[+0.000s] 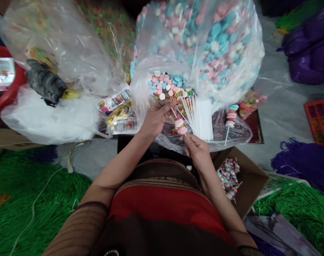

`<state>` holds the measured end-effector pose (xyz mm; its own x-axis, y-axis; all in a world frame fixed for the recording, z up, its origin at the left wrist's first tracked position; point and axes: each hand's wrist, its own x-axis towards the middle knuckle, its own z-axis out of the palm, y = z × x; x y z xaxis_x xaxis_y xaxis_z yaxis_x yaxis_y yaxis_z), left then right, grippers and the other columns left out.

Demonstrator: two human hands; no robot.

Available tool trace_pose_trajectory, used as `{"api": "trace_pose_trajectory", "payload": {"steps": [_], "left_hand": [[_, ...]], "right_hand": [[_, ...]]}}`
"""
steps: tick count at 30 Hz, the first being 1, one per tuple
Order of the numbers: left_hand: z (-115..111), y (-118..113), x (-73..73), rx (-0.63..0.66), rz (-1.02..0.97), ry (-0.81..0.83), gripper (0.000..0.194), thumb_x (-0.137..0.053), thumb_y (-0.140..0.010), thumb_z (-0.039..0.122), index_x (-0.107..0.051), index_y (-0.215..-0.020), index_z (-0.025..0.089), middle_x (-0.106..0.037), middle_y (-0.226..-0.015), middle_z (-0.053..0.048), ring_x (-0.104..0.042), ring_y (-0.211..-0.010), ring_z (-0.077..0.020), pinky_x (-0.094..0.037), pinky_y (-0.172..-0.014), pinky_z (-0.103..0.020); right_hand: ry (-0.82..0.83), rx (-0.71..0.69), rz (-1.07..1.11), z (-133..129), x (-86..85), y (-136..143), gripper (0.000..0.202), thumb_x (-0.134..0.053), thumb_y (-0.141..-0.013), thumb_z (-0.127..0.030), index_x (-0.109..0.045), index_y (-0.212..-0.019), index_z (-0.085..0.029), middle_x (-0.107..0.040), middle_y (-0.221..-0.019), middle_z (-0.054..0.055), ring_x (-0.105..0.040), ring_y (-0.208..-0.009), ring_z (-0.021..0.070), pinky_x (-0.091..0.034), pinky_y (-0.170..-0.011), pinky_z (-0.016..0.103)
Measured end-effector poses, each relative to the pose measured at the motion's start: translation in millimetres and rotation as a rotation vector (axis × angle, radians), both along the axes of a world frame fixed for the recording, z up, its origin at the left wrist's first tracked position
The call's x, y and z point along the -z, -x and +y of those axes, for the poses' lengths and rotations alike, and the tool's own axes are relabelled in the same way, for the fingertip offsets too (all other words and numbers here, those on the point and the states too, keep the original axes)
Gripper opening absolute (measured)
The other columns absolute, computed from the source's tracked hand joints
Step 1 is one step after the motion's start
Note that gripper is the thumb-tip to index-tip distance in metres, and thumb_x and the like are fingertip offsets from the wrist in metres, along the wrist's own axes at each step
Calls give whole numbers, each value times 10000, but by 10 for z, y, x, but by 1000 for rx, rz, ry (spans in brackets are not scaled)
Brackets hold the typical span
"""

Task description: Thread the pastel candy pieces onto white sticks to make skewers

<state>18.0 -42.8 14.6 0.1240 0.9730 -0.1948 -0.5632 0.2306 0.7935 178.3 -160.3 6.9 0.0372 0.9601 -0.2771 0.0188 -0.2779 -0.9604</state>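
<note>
My right hand pinches the lower end of a candy skewer, a white stick threaded with pink, white and orange pieces. The skewer tilts up and left, its bare tip close to the fingers of my left hand. Those fingers are pinched together; what they hold is too small to make out. Just beyond lie loose pink, blue and white candies and small coloured gummy rings. A fanned bundle of white sticks is beside my right hand. Another candy skewer rests farther right on the plastic.
Behind stands a big clear bag of pastel candies. To the left are a bag of gummy rings, printed wrappers and a white plastic bag. A cardboard box of wrapped skewers sits below right, near an orange crate.
</note>
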Motion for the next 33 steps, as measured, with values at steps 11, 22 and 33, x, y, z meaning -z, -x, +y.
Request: {"api": "trace_pose_trajectory", "payload": {"steps": [11, 22, 33], "left_hand": [[-188, -64, 52, -116, 602, -386, 33, -716, -902, 239, -716, -928, 259, -740, -1076, -18, -682, -1066, -164, -540, -1039, -355], [-330, -232, 20, 146, 336, -137, 261, -747, -899, 474, -720, -843, 221, -701, -847, 8, -628, -824, -116, -542, -820, -264], [179, 82, -51, 88, 932, -497, 215, -584, -1004, 377, -736, -1069, 239, -739, -1124, -78, -654, -1097, -237, -484, -1002, -371]], "right_hand": [[-7, -2, -5, -49, 9, 34, 509, -634, -923, -687, -729, -949, -187, -456, -472, -74, -331, -424, 86, -240, -454, 237], [-25, 132, 54, -9, 41, 58, 468, -739, -871, -616, -655, -1074, -203, -608, -586, -73, -361, -415, 74, -275, -431, 225], [-85, 231, 245, 166, 65, 7, 393, -824, -808, -550, -637, -849, -207, -638, -692, -44, -448, -493, 65, -368, -490, 218]]}}
